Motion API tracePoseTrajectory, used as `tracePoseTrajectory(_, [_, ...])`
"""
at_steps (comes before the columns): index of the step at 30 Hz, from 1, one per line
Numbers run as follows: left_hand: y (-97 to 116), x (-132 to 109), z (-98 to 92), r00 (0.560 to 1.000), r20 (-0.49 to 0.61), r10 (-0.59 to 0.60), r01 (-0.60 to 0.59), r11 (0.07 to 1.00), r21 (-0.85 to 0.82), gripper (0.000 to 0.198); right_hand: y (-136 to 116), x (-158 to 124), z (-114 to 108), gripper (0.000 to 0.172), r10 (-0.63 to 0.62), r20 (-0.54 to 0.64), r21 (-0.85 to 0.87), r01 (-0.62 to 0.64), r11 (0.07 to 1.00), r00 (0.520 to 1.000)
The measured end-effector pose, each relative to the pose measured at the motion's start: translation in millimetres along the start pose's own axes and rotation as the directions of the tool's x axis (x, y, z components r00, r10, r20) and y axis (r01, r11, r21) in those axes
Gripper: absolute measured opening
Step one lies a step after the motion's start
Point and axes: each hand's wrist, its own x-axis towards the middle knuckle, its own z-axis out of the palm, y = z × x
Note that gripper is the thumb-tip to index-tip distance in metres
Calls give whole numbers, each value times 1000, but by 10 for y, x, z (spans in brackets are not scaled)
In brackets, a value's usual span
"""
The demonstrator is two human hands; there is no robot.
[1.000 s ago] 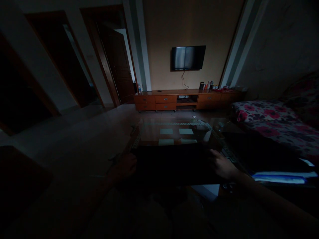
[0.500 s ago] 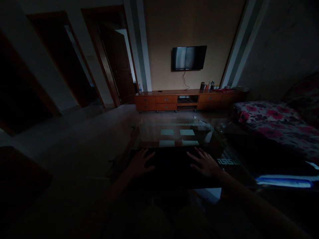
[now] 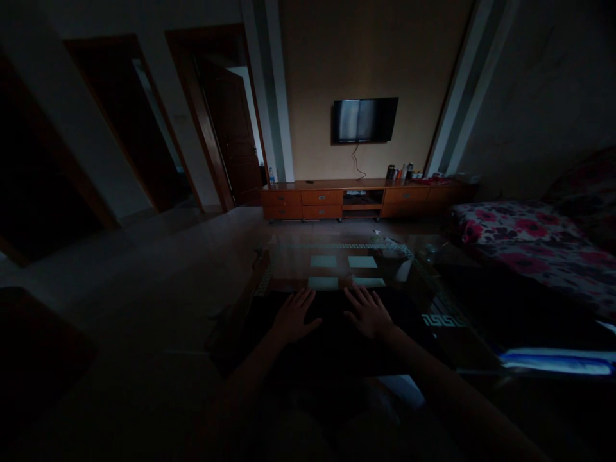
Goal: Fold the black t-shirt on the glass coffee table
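A dark cloth-like sheet point(image 3: 337, 340) lies spread over the near part of a glass table point(image 3: 289, 247); the dim light hides its kind and details. Flat on its left half rests my left hand point(image 3: 294, 316), fingers stretched out. My right hand point(image 3: 369, 311) lies on the right half, its fingers spread, the tips close to the far edge. Neither hand grips anything. Between the two hands is a short stretch of the dark material.
Pale rectangles point(image 3: 363, 262) show through the glass beyond the sheet. To the right stands a sofa with a flowered cover point(image 3: 529, 224), and a blue-white packet point(image 3: 558, 362) lies nearer. A low wooden cabinet point(image 3: 320, 199) stands under a wall television point(image 3: 366, 120).
Both hands have slid inward over the dark sheet, the left one to the right and the right one to the left. The view has tipped slightly upward.
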Motion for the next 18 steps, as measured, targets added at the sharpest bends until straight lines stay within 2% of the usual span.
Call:
tracePoseTrajectory(5, [-23,16,41,998,60,-36,35,999,13,83,39,45,57,74,18,41,4,-19,1000,999])
tracePoseTrajectory(9, [103,185,59,996,37,-79,77,996,48,70,-129,202,20,74,51,8,-31,-51,998,999])
tracePoseTrajectory(14, [224,283,204,999,35,0,1,1000,-16,65,-337,326,175,69,-90,3,29,89,996,996])
tracePoseTrajectory(18, [245,308,215,998,55,-5,5,1000,-13,63,-386,369,177,66,-75,33,31,74,997,997])
